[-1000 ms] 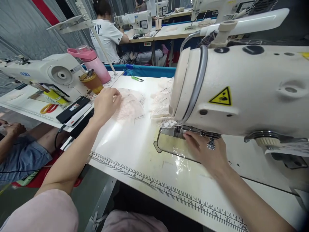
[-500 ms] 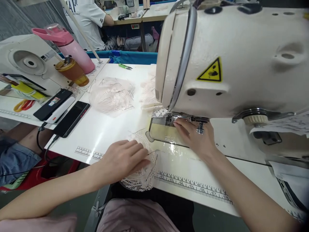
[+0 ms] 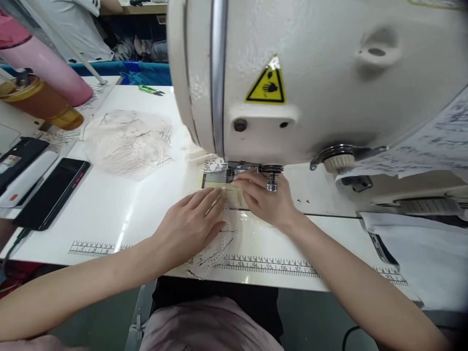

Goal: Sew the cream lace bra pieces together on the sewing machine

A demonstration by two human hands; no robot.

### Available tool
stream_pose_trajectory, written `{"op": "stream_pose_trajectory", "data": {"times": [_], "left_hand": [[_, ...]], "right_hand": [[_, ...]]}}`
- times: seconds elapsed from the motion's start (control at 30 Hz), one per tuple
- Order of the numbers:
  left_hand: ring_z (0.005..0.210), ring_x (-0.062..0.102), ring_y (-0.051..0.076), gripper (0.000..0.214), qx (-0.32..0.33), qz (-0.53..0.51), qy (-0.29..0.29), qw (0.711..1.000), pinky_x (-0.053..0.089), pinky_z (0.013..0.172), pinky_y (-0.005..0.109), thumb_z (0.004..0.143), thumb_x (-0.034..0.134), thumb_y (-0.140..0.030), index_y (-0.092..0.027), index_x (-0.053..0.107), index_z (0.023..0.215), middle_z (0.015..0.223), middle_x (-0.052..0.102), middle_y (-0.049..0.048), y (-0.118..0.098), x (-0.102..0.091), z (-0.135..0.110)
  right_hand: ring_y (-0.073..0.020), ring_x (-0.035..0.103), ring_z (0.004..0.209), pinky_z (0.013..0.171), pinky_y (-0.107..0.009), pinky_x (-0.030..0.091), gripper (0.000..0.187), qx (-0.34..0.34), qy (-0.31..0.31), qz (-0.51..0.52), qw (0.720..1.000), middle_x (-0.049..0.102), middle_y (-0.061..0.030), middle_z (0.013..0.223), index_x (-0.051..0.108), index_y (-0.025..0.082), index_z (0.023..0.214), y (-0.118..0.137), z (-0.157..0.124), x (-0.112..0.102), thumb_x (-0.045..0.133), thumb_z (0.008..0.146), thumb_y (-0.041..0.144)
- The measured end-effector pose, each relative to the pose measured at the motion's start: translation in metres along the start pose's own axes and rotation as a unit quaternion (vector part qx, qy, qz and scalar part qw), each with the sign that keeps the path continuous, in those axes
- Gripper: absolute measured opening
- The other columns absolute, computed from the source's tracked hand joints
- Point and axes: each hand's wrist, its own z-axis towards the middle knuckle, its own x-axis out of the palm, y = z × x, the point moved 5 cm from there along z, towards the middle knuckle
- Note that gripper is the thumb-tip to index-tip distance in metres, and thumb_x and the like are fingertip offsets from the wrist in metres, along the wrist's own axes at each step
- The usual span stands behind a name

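Fingers [image 3: 204,197] of your left grip [image 3: 190,224] lie stretched out, palm down, over a sheer pale lace piece [image 3: 219,251]; whether they pinch it or only press on it, you cannot tell from here. That piece lies on the tabletop [image 3: 142,209], spreading from beneath your hand toward the near edge. Your right grip [image 3: 272,202] sits just to the right, its fingers bent and reaching left beneath the sewing machine head [image 3: 321,63]. Its fingertips are close to the presser foot, but you cannot make out whether they are closed on anything. A metal tension spring [image 3: 271,181] stands in front of that hand.

White patterned lace trim [image 3: 214,165] lies just left of the presser foot. Near your hands, a printed ruler [image 3: 270,266] runs along the near edge. Farther left you have another sheer lace piece [image 3: 126,144] with loose dark threads on it, and left of that a black smartphone [image 3: 54,195]. Green thread snips [image 3: 149,90] lie on the far side; an amber cup [image 3: 44,105] and a pink bottle [image 3: 54,63] stand at far left. On your right, white cloth [image 3: 420,248] partly covers a device [image 3: 382,248], and a handwritten sheet [image 3: 431,141] hangs by the machine.
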Motion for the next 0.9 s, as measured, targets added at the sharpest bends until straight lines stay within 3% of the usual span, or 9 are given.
{"op": "stream_pose_trajectory", "data": {"times": [0.13,0.27,0.37,0.47,0.63,0.9], "left_hand": [[0.129,0.054,0.029,0.044,0.022,0.008,0.004,1.000,0.052,0.103,0.043,0.100,0.045,-0.031,-0.004,0.052,0.135,0.139,0.056,0.0174,0.005,0.015,0.007],[0.131,0.051,0.030,0.045,0.025,-0.009,-0.011,1.000,0.050,0.106,0.044,0.100,0.045,-0.032,-0.004,0.053,0.135,0.140,0.054,0.0183,0.017,0.026,0.018],[0.132,0.051,0.030,0.046,0.015,-0.034,-0.019,0.999,0.049,0.108,0.044,0.100,0.046,-0.032,-0.006,0.052,0.137,0.139,0.055,0.0176,0.023,0.030,0.025],[0.131,0.052,0.030,0.047,0.014,-0.037,-0.020,0.999,0.049,0.106,0.044,0.099,0.047,-0.032,-0.006,0.050,0.138,0.139,0.055,0.0178,0.026,0.031,0.028],[0.129,0.053,0.032,0.046,0.026,-0.031,-0.023,0.999,0.050,0.105,0.045,0.099,0.048,-0.032,-0.004,0.053,0.135,0.138,0.056,0.0190,0.027,0.032,0.026],[0.131,0.052,0.030,0.046,0.014,-0.057,-0.033,0.998,0.047,0.108,0.045,0.098,0.049,-0.033,-0.007,0.052,0.137,0.135,0.059,0.0172,0.027,0.034,0.026]], "right_hand": [[-0.0091,0.058,0.073,0.063,-0.029,0.034,0.036,-0.013,0.039,-0.001,0.999,0.073,0.0084,0.095,0.069,0.028,0.094,0.006,0.000,-0.001,0.042,0.089,0.005],[-0.0131,0.061,0.075,0.059,-0.030,0.037,0.034,0.053,0.072,0.003,0.996,0.073,0.0046,0.101,0.069,0.031,0.106,0.002,-0.002,-0.001,0.040,0.096,0.015],[-0.0176,0.064,0.080,0.067,-0.032,0.045,0.030,0.107,0.073,0.031,0.991,0.073,-0.0013,0.100,0.068,0.031,0.114,-0.005,-0.001,0.004,0.043,0.098,0.026],[-0.0185,0.066,0.086,0.079,-0.033,0.049,0.028,0.135,0.065,0.076,0.986,0.073,-0.0026,0.095,0.070,0.030,0.108,-0.010,0.000,0.013,0.044,0.098,0.028],[-0.0167,0.067,0.088,0.086,-0.033,0.049,0.030,0.147,0.050,0.106,0.982,0.073,-0.0017,0.097,0.071,0.027,0.102,-0.013,-0.003,0.017,0.041,0.099,0.026],[-0.0140,0.067,0.084,0.080,-0.028,0.050,0.032,0.136,0.100,0.119,0.978,0.073,-0.0030,0.096,0.070,0.022,0.093,-0.009,0.006,0.010,0.039,0.099,0.021]]}}
